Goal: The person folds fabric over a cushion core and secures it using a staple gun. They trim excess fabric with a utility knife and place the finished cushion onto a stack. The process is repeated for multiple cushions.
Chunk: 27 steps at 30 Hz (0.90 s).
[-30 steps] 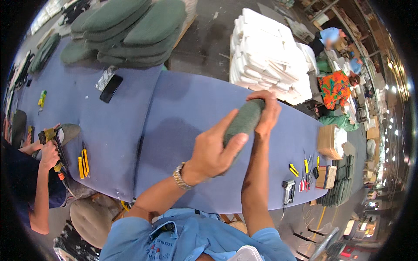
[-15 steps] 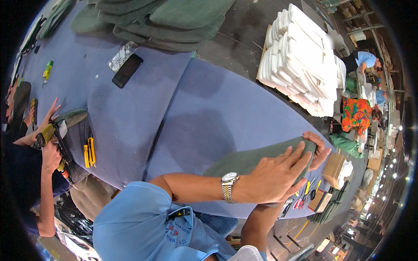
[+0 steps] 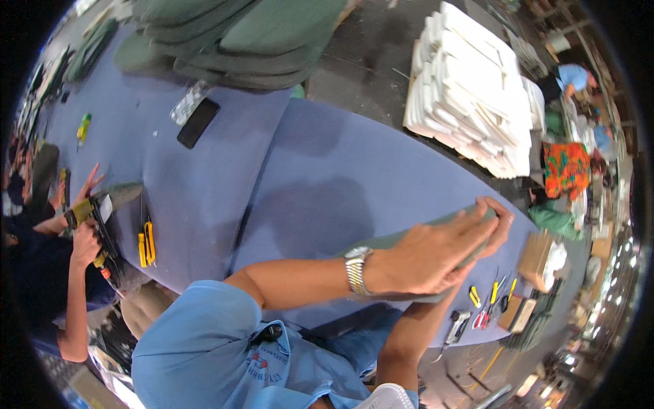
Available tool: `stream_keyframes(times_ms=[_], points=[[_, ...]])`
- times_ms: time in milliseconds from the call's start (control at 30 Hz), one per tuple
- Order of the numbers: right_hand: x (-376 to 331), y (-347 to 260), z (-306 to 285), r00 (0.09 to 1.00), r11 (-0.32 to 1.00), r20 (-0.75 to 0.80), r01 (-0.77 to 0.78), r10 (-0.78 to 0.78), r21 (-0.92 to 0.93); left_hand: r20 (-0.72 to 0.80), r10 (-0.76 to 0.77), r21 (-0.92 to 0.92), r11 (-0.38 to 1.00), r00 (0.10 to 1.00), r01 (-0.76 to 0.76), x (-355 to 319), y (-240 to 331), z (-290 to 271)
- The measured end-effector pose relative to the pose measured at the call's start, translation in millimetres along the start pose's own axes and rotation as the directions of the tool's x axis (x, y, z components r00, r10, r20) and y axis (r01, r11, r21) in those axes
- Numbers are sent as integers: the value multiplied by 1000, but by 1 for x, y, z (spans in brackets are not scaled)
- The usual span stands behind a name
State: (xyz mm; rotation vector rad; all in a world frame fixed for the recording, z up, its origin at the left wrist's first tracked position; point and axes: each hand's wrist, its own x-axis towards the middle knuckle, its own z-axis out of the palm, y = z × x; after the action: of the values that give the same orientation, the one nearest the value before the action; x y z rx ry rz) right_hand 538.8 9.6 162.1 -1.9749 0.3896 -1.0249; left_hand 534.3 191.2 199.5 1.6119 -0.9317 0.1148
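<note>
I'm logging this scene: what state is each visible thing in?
Green padded piece: held between left hand and right hand
Phone: lying flat, screen dark
Co-worker's gun-shaped tool: gripped
Grey tool: lying unheld
White pads: stacked
Green cushions: piled
Red-handled scissors: lying, opening unclear

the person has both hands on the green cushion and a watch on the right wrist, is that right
Not quite: the watch is on the left wrist, not the right, as the head view shows. The left hand and right hand are both on the green cushion, as you say.
</note>
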Motion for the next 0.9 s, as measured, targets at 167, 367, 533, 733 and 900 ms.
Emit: stream_keyframes(times_ms=[167, 367, 533, 733, 900], points=[[7, 21, -26, 982, 978, -46, 187, -184, 90, 264, -277, -217, 916, 924, 337, -35, 12, -5], [17, 23, -45, 993, 901, 48, -117, 107, 417, 187, -411, -6, 908, 892, 420, -139, -24, 25], [33, 39, -64, 970, 888, 100, -244, 223, 390, -34, -243, 241, 939, 970, 243, -120, -8, 56], [23, 39, -83, 940, 883, 93, -342, 330, 322, -167, -134, 381, 905, 977, 189, -124, 21, 75], [-39, 64, -81, 774, 734, 377, -619, 509, 280, -112, -269, 400, 869, 957, 291, -172, 74, 81]])
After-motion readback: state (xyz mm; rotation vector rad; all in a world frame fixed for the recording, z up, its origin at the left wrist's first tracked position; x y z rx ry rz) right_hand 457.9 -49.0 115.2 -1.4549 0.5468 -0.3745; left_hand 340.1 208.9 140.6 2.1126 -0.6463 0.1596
